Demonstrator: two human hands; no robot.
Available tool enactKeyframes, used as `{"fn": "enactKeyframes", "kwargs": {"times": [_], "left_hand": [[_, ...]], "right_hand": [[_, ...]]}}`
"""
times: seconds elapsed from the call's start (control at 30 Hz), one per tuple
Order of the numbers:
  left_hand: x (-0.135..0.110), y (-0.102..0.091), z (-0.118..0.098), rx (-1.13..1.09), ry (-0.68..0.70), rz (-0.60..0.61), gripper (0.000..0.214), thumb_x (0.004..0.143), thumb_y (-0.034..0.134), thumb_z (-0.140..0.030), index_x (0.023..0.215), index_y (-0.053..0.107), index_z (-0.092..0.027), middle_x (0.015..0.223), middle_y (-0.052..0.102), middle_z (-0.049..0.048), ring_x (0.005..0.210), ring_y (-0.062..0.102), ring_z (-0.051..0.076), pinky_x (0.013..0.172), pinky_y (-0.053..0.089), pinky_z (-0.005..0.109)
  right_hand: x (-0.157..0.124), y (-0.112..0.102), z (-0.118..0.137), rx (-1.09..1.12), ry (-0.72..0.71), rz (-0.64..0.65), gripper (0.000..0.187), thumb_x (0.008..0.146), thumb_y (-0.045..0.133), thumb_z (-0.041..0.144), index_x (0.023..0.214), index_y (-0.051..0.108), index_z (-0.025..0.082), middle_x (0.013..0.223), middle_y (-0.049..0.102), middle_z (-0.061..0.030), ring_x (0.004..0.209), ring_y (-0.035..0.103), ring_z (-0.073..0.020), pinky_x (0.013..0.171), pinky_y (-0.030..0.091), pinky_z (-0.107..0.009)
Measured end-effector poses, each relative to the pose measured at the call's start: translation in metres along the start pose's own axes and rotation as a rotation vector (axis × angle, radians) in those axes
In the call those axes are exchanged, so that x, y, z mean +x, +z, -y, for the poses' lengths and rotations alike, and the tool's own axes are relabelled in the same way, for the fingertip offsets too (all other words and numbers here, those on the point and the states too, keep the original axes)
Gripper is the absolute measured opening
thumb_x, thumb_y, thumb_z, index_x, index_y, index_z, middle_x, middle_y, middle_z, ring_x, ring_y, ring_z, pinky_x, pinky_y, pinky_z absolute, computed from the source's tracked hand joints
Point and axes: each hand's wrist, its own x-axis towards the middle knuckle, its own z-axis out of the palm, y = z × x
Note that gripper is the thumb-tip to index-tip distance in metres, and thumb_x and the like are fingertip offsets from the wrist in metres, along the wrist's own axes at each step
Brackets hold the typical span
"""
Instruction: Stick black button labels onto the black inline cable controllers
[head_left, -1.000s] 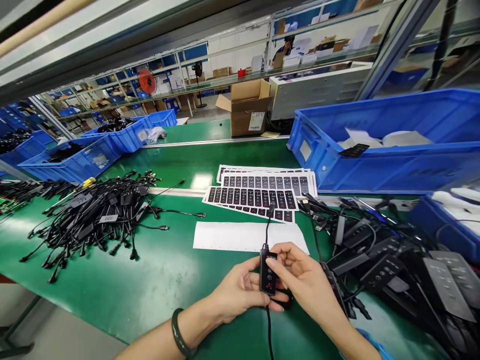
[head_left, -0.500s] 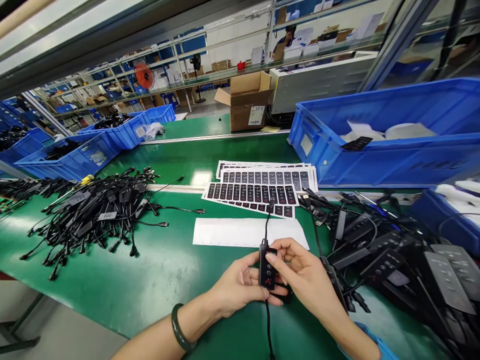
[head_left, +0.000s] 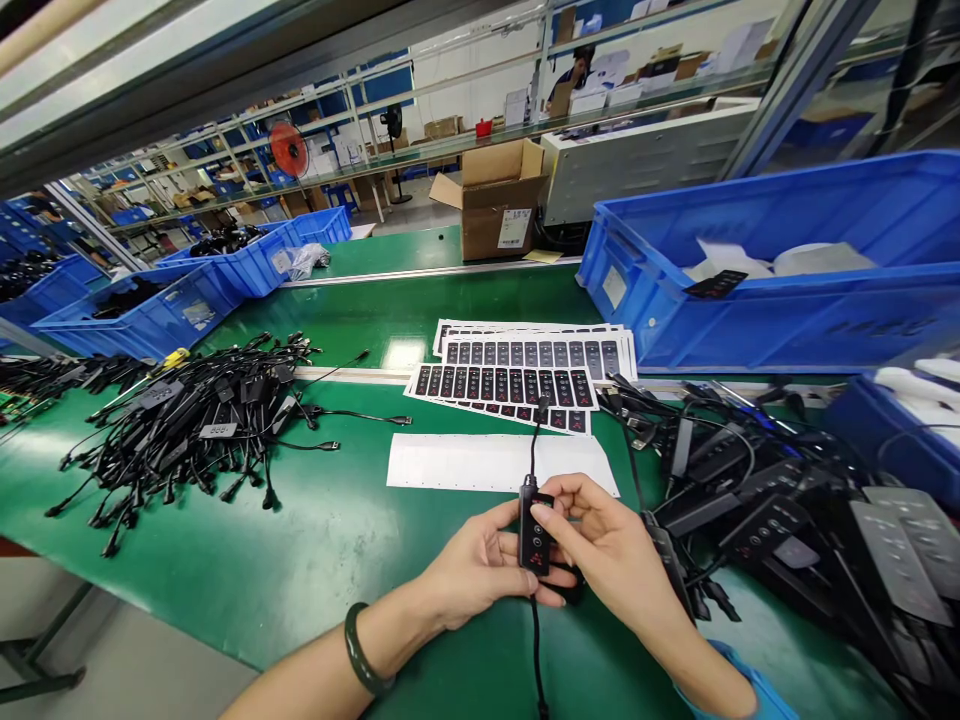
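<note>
While the upturned left hand (head_left: 474, 572) grips a controller (head_left: 535, 553), the right hand (head_left: 613, 545) pinches it.

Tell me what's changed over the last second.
Only the view has tipped slightly down, so things sit a little higher in the picture. Nothing was taken hold of or let go: the left hand and right hand still hold the controller. The label sheets, white strip and cable pile stay put.
</note>
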Motion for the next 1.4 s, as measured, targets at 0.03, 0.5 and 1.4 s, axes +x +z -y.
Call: {"fn": "enactKeyframes", "kwargs": {"times": [0.03, 0.5, 1.4], "left_hand": [[0.000, 0.000, 0.000, -0.001, -0.001, 0.000, 0.075, 0.063, 0.084, -0.019, 0.132, 0.055, -0.020, 0.093, 0.073, 0.0112, 0.095, 0.070, 0.030, 0.082, 0.053, 0.040], [0.000, 0.000, 0.002, -0.004, 0.015, 0.005, 0.075, 0.064, 0.084, -0.019, 0.133, 0.055, -0.020, 0.091, 0.073, 0.0103, 0.094, 0.071, 0.028, 0.082, 0.054, 0.039], [0.003, -0.003, 0.008, 0.048, 0.045, -0.014, 0.057, 0.068, 0.082, -0.026, 0.120, 0.062, -0.016, 0.094, 0.071, 0.0112, 0.087, 0.071, 0.025, 0.070, 0.056, 0.031]], "right_hand": [[0.000, 0.000, 0.000, 0.007, 0.004, 0.002, 0.034, 0.077, 0.070, 0.052, 0.085, 0.059, 0.021, 0.067, 0.048, 0.0025, 0.055, 0.052, -0.0125, 0.047, 0.051, -0.023], [-0.001, 0.002, 0.002, -0.093, -0.071, -0.040, 0.026, 0.079, 0.067, 0.044, 0.083, 0.061, 0.020, 0.062, 0.050, 0.0030, 0.050, 0.053, -0.0115, 0.044, 0.048, -0.021], [0.006, -0.011, -0.018, -0.334, -0.026, -0.051, 0.057, 0.076, 0.066, 0.043, 0.124, 0.043, 0.021, 0.074, 0.048, 0.0040, 0.056, 0.050, -0.0130, 0.051, 0.047, -0.026]]}}
